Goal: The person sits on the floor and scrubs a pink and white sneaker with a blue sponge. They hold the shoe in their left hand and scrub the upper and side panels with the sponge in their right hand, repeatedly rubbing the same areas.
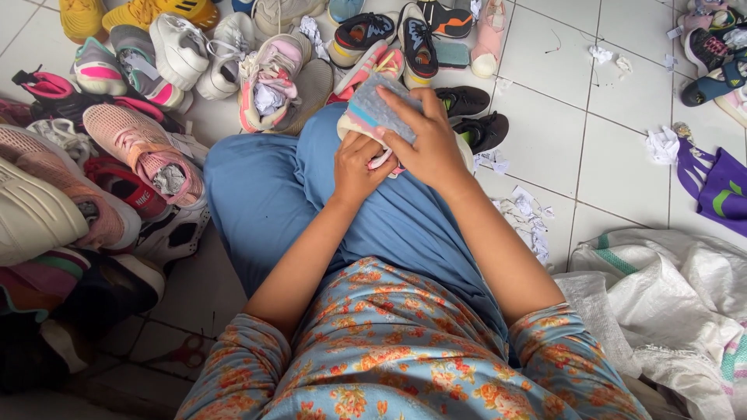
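I sit on a tiled floor with my knees in blue cloth. Both hands rest on my right knee and hold a pastel sneaker (372,109), pale grey with pink, blue and yellow stripes. My right hand (424,140) lies over its upper, fingers spread across the top. My left hand (354,167) grips it from below at the heel side, fingers curled. A pink sneaker stuffed with paper (268,82) lies just beyond my left knee.
A heap of several shoes (101,155) fills the left side and the far edge. Two black shoes (475,117) lie right of the knee. Paper scraps (525,218) are scattered on the tiles. White woven sacks (669,295) lie at the right, with purple cloth (720,190) beyond.
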